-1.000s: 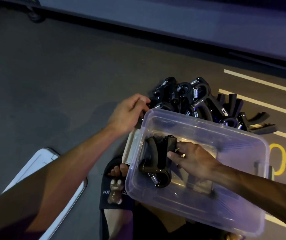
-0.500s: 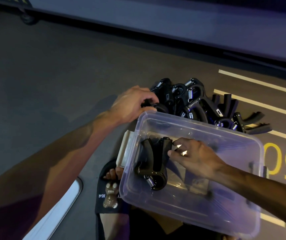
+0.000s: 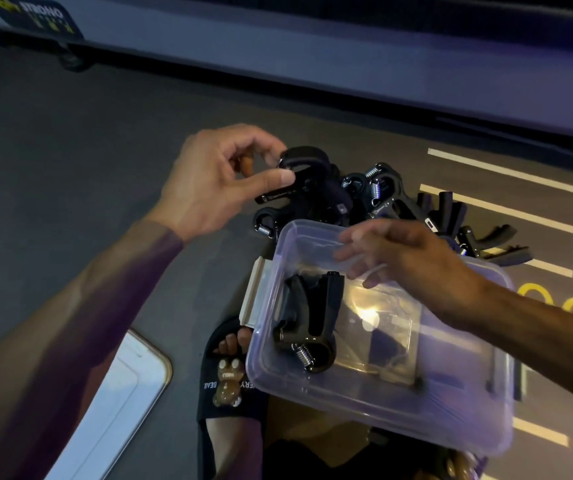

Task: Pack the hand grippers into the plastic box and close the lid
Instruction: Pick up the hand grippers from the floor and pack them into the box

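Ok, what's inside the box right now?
One hand gripper lies at the left end of the box. The right hand hides part of the far side.

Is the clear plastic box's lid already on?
No, the clear plastic box is open on top, with one black hand gripper lying inside.

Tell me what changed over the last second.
The left hand took a hand gripper off the pile and lifted it. The right hand let go of the gripper in the plastic box and rose, fingers open, above the box rim. Box and pile stayed put.
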Demonstrator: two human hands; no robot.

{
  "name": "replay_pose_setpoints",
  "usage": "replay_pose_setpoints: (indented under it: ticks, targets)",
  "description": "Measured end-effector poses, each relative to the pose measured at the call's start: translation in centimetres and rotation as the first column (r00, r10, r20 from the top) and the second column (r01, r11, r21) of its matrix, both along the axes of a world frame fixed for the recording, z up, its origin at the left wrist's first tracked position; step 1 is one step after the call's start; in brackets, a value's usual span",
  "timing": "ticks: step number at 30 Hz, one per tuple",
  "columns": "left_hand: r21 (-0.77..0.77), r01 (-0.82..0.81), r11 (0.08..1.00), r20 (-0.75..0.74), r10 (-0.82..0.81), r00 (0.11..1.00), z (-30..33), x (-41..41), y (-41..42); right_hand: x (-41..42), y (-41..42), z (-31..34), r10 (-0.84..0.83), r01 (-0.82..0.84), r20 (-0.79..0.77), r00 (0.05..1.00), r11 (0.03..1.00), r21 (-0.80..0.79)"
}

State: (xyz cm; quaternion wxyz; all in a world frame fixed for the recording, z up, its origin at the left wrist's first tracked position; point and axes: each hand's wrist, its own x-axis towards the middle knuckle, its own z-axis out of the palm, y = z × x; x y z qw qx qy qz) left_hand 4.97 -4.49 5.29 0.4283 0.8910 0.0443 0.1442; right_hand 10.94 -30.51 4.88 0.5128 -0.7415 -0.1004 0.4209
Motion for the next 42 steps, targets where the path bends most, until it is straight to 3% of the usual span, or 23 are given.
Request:
replay_pose_setpoints:
  ticks: [4, 7, 12, 15, 17, 20, 25, 27, 30, 34, 42]
  targets:
    - [-0.011, 0.032, 0.999, 0.096, -0.031, 0.995, 2.9, -1.5, -1.6, 0.8, 0.3, 1.9, -0.068, 0.08, -0.288, 0.955, 0.996, 0.03]
    - [0.13, 0.17, 0.977, 0.122, -0.186, 0.975, 4.9, -2.8, -3.2, 0.7, 0.2, 2.6, -0.117, 0.128, -0.401, 0.908, 0.992, -0.001]
    - [0.341, 0.438, 0.832, 0.093, -0.494, 0.865, 6.0, -5.1, -6.4, 0.3, -0.9, 4.1, -0.149, 0.157, -0.308, 0.94, 0.988, 0.002]
    - [0.402, 0.508, 0.762, 0.053, -0.573, 0.818, 5.4, -6.5, -7.7, -0.5, -1.9, 5.4, -0.13, 0.128, -0.233, 0.964, 0.991, -0.024]
    - [0.316, 0.498, 0.807, 0.029, -0.533, 0.846, 5.1, -7.2, -7.3, -0.3, -3.1, 6.4, -0.165, 0.169, -0.165, 0.972, 0.985, 0.013]
    - [0.167, 0.35, 0.922, 0.043, -0.362, 0.931, 4.3, -7.7, -5.2, -0.7, -5.2, 7.1, -0.192, 0.197, -0.069, 0.979, 0.978, 0.069]
    - [0.229, 0.149, 0.962, -0.07, -0.137, 0.988, -0.2, -8.0, -3.1, -5.6, -5.5, 2.0, -0.233, 0.233, -0.009, 0.972, 0.972, 0.018]
    - [0.294, 0.146, 0.944, -0.145, -0.107, 0.984, -2.6, -7.5, -3.4, -7.2, -4.6, -1.4, -0.306, 0.306, 0.01, 0.952, 0.951, 0.043]
    - [0.303, 0.151, 0.941, -0.227, -0.082, 0.97, -5.6, -6.9, -4.7, -8.4, -3.9, -5.8, -0.374, 0.377, 0.161, 0.913, 0.926, 0.015]
    - [0.265, 0.139, 0.954, -0.228, -0.078, 0.97, -7.6, -6.8, -6.0, -8.6, -2.9, -7.5, -0.306, 0.33, 0.326, 0.895, 0.944, -0.02]
    - [0.103, 0.075, 0.992, -0.233, -0.049, 0.971, -8.9, -7.1, -6.4, -8.6, -2.0, -8.3, -0.209, 0.236, 0.368, 0.906, 0.971, -0.028]
